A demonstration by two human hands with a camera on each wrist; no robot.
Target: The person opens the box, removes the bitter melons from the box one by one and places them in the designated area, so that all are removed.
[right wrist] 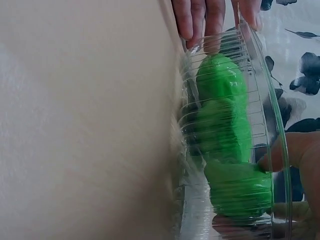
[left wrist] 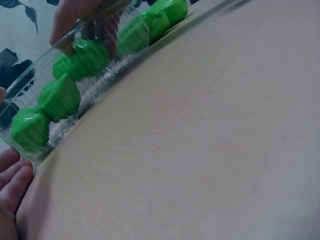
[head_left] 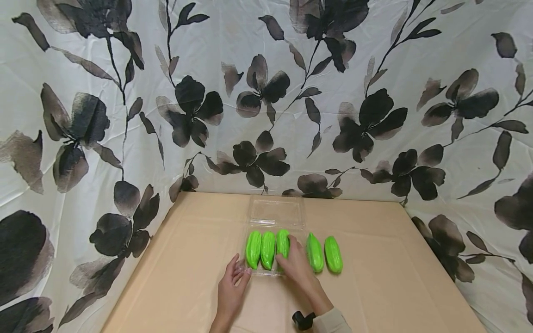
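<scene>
A clear plastic container (head_left: 266, 274) lies on the table with its lid (head_left: 276, 212) folded back. Three bright green, ridged cucumbers sit side by side inside: a left one (head_left: 253, 249), a middle one (head_left: 268, 250) and a right one (head_left: 282, 243). My right hand (head_left: 297, 263) grips the right cucumber between thumb and fingers, reaching into the container. With its fingers outside and thumb at the rim, my left hand (head_left: 233, 286) holds the container's front left corner. In the right wrist view, the thumb (right wrist: 272, 155) presses on the gripped cucumber (right wrist: 240, 187).
Two more green cucumbers, a nearer one (head_left: 315, 253) and a farther one (head_left: 333, 255), lie on the table right of the container. The tan table (head_left: 395, 286) backs onto a white cloth (head_left: 233, 27) with dark flowers. A black band (head_left: 303, 320) circles my right wrist.
</scene>
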